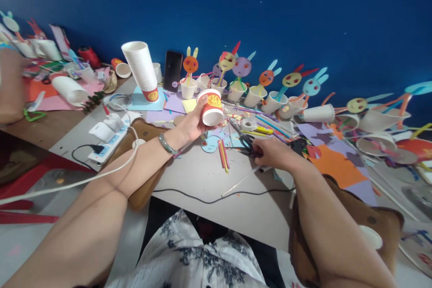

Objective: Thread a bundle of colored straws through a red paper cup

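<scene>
Behind the red printed paper cup (213, 100), across the full width, a dark blue wall (216, 4); beneath the cup, a light grey table (189, 173). Left and right of the cup, under the forearms, brown padded pieces (141, 189). Far left of the cup, blurred, part of another person's arm (10, 85). Behind the cup and off to its right, a row of white paper cups (254, 97) bearing long-eared rabbit faces (191, 64) in orange, yellow, purple and blue, some cups tipped on their sides. Left of the cup and farther back, a tall, leaning stack of paper cups (141, 69), mouth up. Left of the cup and nearer, a white power strip (113, 141) with plugs in it. Well right of the cup, orange paper (337, 166) over purple sheets. Back and left of the cup, a smartphone (173, 69) propped upright. Right of the cup and nearer, the right hand (272, 150), fingers bent over the black handles of scissors (245, 138), touching; how firmly closed, impossible to tell. Around the cup's side, the left hand (196, 125), thumb and fingers spread only as wide as the cup and gripping it, tilted, over the table's middle. Just right of the cup, a tape roll (249, 123); just nearer than the cup, slim red and yellow sticks (222, 157).
</scene>
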`<state>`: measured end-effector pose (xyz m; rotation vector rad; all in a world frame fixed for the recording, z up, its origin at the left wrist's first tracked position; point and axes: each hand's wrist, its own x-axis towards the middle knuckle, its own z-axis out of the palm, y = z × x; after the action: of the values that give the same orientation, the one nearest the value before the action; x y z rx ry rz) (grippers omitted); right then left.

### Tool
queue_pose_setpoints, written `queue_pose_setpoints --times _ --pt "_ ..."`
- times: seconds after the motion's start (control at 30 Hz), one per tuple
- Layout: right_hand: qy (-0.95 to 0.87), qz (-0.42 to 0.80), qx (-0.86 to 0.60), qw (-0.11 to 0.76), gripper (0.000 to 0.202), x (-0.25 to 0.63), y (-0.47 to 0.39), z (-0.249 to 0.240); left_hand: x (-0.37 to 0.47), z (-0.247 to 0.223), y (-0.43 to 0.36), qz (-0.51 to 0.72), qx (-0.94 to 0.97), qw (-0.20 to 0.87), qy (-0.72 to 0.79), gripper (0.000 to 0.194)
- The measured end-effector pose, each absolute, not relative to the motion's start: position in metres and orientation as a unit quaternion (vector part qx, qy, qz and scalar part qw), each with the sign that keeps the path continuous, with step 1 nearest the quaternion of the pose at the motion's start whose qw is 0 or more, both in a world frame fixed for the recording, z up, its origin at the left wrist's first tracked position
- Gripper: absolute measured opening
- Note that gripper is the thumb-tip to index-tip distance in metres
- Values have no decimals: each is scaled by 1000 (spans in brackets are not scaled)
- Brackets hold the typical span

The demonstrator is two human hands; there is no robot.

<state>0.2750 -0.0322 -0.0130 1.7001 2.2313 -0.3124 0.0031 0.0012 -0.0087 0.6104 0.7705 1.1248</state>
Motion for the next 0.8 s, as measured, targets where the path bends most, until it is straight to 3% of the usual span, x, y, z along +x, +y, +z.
queue_pose_setpoints --times 0.17,0.3,0.47,0.53,0.7,0.8 --pt "788 -131 590 116 3 284 -26 -10 2 -9 1 508 278 740 342 69" --pt "798 -242 551 32 14 298 -23 0 3 -9 0 501 281 745 339 68" --pt "756 -368 505 -195 39 291 -31 12 4 -9 -1 497 282 745 344 64" --pt "739 -393 476 -270 40 277 -39 15 6 -9 -1 489 278 739 369 59" --pt "697 -486 428 -307 30 236 -66 13 9 -8 -3 496 292 731 366 47" --pt "711 -450 443 -310 23 216 -79 6 10 -7 -4 508 288 740 334 43"
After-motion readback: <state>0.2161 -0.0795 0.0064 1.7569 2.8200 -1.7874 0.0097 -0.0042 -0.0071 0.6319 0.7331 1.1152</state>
